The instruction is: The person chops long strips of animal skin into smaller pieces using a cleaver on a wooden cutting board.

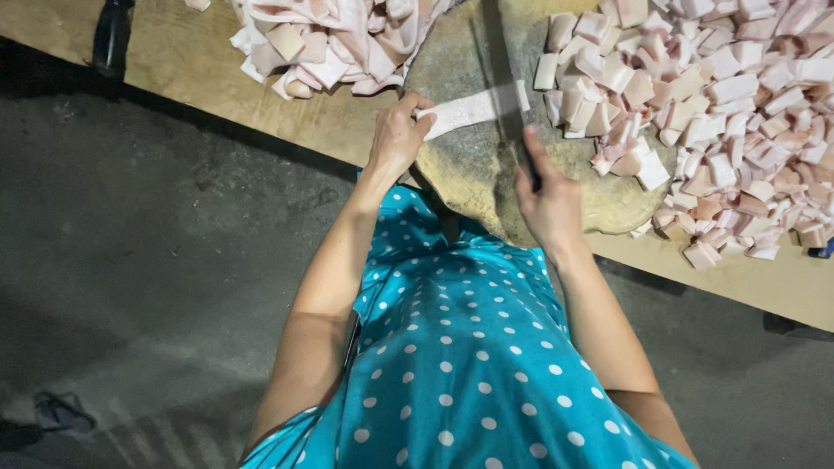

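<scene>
While the left hand (398, 139) pinches the near end of a pale pork-skin strip (469, 110) on the round chopping block (460, 174), the strip's long axis runs rightward under the cleaver (502, 78), gripped crosswise by the closed right hand (547, 204).

Round chopping block (469, 174) on tabletop (200, 65), at near edge. Fat strip (465, 110) lying across block. Left hand (398, 135) on strip's left end; knife (504, 87) across strip, right hand (547, 204) at handle. Uncut strip heap (330, 39) left of block; cut cube pile (721, 113) right, spilling onto block.
</scene>
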